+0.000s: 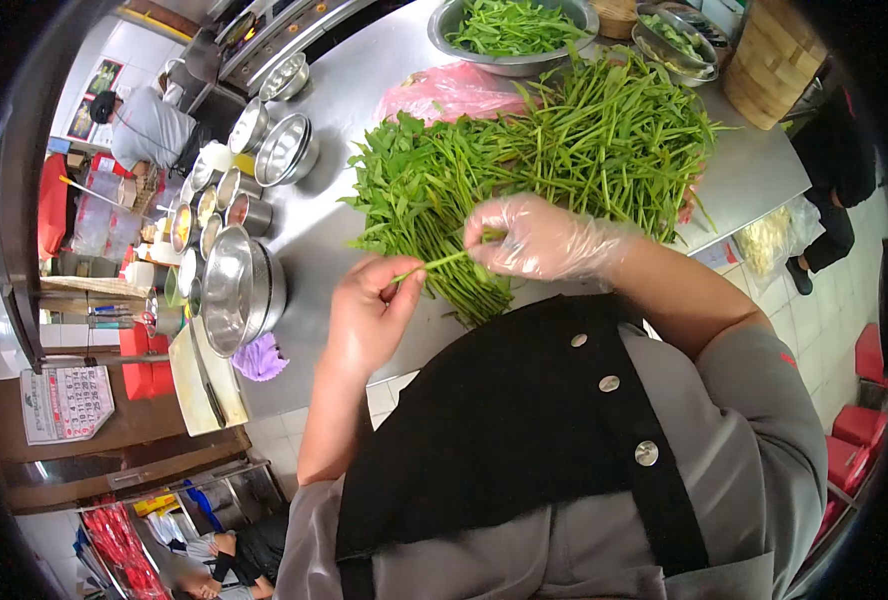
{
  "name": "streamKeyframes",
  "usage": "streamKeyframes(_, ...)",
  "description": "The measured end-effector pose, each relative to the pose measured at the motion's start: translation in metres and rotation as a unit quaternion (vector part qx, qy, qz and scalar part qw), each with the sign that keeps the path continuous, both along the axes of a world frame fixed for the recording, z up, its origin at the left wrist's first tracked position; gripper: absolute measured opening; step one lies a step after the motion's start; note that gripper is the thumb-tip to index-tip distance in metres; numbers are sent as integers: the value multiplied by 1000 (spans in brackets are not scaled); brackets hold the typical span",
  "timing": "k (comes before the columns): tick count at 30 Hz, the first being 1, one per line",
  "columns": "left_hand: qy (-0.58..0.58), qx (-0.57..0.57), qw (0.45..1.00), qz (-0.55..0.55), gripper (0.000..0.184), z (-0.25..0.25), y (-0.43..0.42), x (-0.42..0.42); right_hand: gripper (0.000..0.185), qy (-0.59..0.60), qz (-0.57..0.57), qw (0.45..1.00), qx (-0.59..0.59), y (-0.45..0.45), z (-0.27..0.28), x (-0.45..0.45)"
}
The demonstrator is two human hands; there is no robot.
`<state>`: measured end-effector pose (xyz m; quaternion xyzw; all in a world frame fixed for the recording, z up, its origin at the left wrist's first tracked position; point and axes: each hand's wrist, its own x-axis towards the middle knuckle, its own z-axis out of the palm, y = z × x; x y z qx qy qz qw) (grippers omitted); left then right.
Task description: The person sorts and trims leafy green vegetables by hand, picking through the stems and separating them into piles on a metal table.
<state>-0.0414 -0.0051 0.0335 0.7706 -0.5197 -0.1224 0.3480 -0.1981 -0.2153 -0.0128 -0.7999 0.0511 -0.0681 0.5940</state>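
My bare left hand (pixel 366 308) pinches one end of a thin green vegetable stem (pixel 446 261) between thumb and fingers. At its other end, my right hand (pixel 529 238), in a clear plastic glove, has its fingers closed on the same stem. Just beyond both hands lies a large heap of leafy green stalks (pixel 604 140), spread over the steel table (pixel 324 200). Some cut stalk ends (pixel 479 295) point toward my apron, under and beside the right hand. A pink plastic bag (pixel 449 92) is partly covered by the heap.
A steel bowl of greens (pixel 514 65) stands at the back. Steel bowls and colanders (pixel 234 290) line the left side, with a purple cloth (pixel 260 357) and a knife on a cutting board (pixel 209 390) nearby. Other people (pixel 149 125) stand farther off.
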Motion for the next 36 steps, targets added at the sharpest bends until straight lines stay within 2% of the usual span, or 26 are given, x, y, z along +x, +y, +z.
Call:
streamKeyframes(3, 82, 6, 997, -1, 13, -14, 4, -5, 7, -11, -34, 999, -36, 8, -18, -1)
streamKeyframes(5, 51, 15, 998, -41, 12, -26, 3, -11, 5, 2, -52, 998, -26, 9, -34, -4)
streamKeyframes(6, 25, 26, 998, -59, 11, -29, 3, -15, 4, -117, -93, 984, -99, 8, -64, 1)
streamKeyframes(7, -1, 38, 996, -76, 11, -30, 2, -17, 3, -90, -128, 988, 12, 6, -65, -2)
streamKeyframes(9, -6, 56, 998, -34, 12, -23, -1, -15, 4, -34, -189, 953, 232, 2, -68, -8)
streamKeyframes(12, -10, 65, 997, 28, 20, -1, -21, -8, 3, 23, -170, 952, 254, -19, -82, -19)
streamKeyframes(15, -127, -90, 983, -94, 40, 42, -75, -10, 7, 14, -139, 971, 193, -3, -68, -24)
streamKeyframes(16, -155, -160, 966, -128, 46, 47, -89, -9, 8, -31, -131, 978, 162, 3, -73, -21)
streamKeyframes(18, -153, -191, 961, -131, 50, 49, -97, -4, 9, -31, -124, 983, 129, 8, -73, -25)
streamKeyframes(19, -153, -202, 958, -135, 52, 49, -99, 1, 10, 15, -125, 984, 127, 8, -67, -31)
streamKeyframes(21, -84, -134, 985, -74, 38, 24, -83, 19, 10, 102, -130, 978, 130, 7, -59, -43)
streamKeyframes(22, -27, -93, 995, -34, 32, 6, -72, 28, 10, 96, -128, 982, 100, 4, -63, -51)
streamKeyframes(24, -67, 16, 996, 64, 24, -36, -50, 50, 13, 114, -144, 963, 195, 0, -57, -65)
streamKeyframes(26, -94, 123, 981, 116, 28, -66, -36, 54, 19, 129, -159, 948, 244, -5, -47, -78)
streamKeyframes(29, -76, 143, 979, 122, 32, -100, -25, 55, 24, 172, -155, 952, 198, -10, -45, -78)
streamKeyframes(30, -79, 152, 978, 122, 30, -100, -25, 55, 25, 175, -158, 957, 172, -11, -62, -74)
streamKeyframes(33, -48, 133, 980, 142, 28, -84, -23, 53, 26, 98, -129, 976, 144, -9, -52, -65)
streamKeyframes(36, -24, 41, 983, 176, 25, -75, -10, 61, 24, 154, -133, 969, 142, -10, -38, -58)
